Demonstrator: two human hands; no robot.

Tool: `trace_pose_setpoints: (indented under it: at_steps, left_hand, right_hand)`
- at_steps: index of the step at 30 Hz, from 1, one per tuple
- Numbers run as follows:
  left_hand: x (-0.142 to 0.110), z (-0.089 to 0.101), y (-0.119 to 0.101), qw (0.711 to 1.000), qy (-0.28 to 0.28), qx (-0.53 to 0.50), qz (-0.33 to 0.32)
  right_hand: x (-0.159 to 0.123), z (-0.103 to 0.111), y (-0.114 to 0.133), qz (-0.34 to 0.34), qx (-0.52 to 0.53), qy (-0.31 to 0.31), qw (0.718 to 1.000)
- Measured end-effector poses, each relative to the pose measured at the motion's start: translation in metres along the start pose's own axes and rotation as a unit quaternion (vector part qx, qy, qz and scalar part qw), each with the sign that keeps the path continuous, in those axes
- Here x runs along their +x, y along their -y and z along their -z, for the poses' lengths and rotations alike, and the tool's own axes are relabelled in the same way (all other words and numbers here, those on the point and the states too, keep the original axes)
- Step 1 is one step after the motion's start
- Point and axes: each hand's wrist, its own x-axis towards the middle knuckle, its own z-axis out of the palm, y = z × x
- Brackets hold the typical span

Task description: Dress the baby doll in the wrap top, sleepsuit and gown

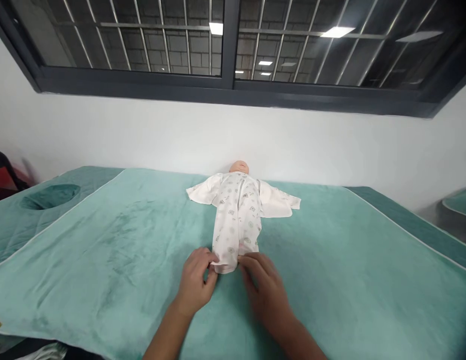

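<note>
A baby doll point(239, 167) lies on its back on a teal towel point(116, 250), dressed in a white printed sleepsuit point(238, 210) with its sleeves spread to both sides. My left hand point(197, 280) pinches the left side of the suit's foot end between thumb and fingers. My right hand point(265, 287) rests at the right side of the same foot end, fingers curled onto the cloth.
The towel covers a padded table with a face hole point(50, 196) at the far left. A white wall and a dark-framed barred window point(228, 45) stand behind. Another teal-covered surface point(460, 202) shows at the right edge.
</note>
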Motion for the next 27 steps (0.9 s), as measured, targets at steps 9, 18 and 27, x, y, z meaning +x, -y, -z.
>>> trace_pose_setpoints:
  at_steps: [9, 18, 27]
  left_hand:
    - [0.013, -0.012, -0.012, 0.993, 0.085, 0.066, -0.051]
    - [0.034, -0.037, -0.036, 0.988, 0.107, 0.088, -0.062]
    - [0.021, -0.043, -0.044, 0.993, 0.084, 0.052, -0.061]
  right_hand:
    - [-0.004, -0.002, -0.034, -0.135, -0.027, 0.019, 0.990]
    - [-0.002, 0.012, -0.027, -0.094, 0.064, -0.007, 0.994]
    - [-0.027, 0.026, -0.027, -0.113, 0.059, 0.046, 0.991]
